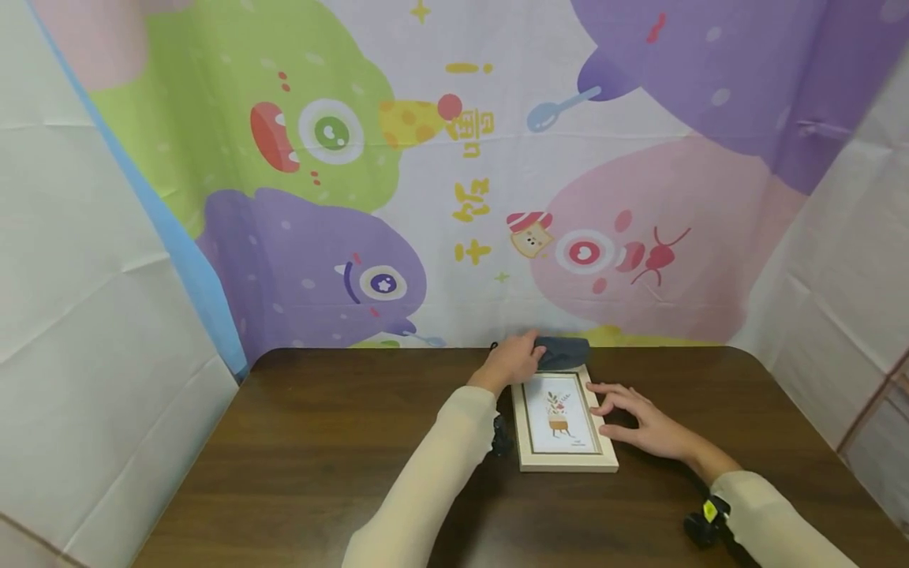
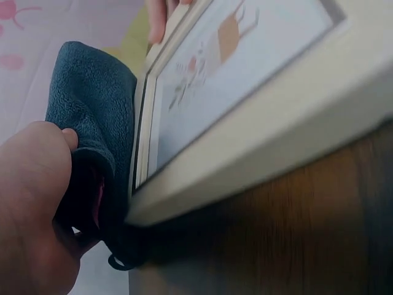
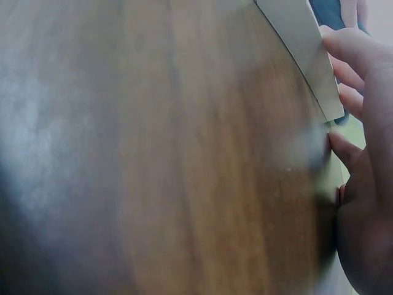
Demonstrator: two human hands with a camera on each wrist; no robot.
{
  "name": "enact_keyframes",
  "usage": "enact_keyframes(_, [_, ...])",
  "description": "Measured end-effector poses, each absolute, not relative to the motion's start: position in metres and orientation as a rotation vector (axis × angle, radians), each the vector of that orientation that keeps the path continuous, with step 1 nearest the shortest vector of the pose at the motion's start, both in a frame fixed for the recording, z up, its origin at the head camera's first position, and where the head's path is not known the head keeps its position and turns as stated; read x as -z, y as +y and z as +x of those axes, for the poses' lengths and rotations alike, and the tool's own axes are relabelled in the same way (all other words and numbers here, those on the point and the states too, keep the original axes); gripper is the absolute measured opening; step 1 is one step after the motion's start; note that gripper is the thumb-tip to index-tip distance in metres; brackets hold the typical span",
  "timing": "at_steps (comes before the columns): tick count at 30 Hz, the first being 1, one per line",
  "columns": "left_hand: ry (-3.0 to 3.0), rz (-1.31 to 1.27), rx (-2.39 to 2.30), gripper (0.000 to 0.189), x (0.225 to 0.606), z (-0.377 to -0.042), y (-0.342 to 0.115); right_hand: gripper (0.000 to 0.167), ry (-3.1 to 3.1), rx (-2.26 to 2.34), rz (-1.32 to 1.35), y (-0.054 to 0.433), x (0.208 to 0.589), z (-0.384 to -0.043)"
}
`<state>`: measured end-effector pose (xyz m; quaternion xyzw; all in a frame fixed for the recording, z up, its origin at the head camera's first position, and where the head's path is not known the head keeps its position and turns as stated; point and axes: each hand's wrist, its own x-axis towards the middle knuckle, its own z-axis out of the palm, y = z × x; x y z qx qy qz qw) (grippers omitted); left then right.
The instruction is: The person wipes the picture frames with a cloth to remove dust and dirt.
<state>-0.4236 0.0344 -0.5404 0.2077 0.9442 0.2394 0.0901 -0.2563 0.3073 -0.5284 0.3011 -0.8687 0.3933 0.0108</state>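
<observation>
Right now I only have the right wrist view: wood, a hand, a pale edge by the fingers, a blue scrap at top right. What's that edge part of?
Observer: A picture frame; the head view shows it lying face up on the table.
Operator: What's in it?
Observer: A print of a plant in a brown pot on legs.
Operator: And the blue scrap, anything next to it that I'm missing?
Observer: Left wrist view has a thin dark loop beside the open end of the dark blue-grey cloth, where the left hand grips it; I can't tell if the loop is attached.
</observation>
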Motion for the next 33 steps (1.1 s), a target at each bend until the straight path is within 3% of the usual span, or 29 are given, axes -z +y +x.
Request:
enact_keyframes(16, [2.806, 0.603, -0.746, 0.057, 0.533, -0.422, 0.007, 0.021, -2.692, -1.228, 0.956, 0.308, 0.528, -0.257])
enact_keyframes(33, [2.866, 0.68, -0.636, 0.053, 0.538, -0.421, 0.045, 0.021, -2.683, -1.233, 0.977, 0.308, 0.532, -0.258])
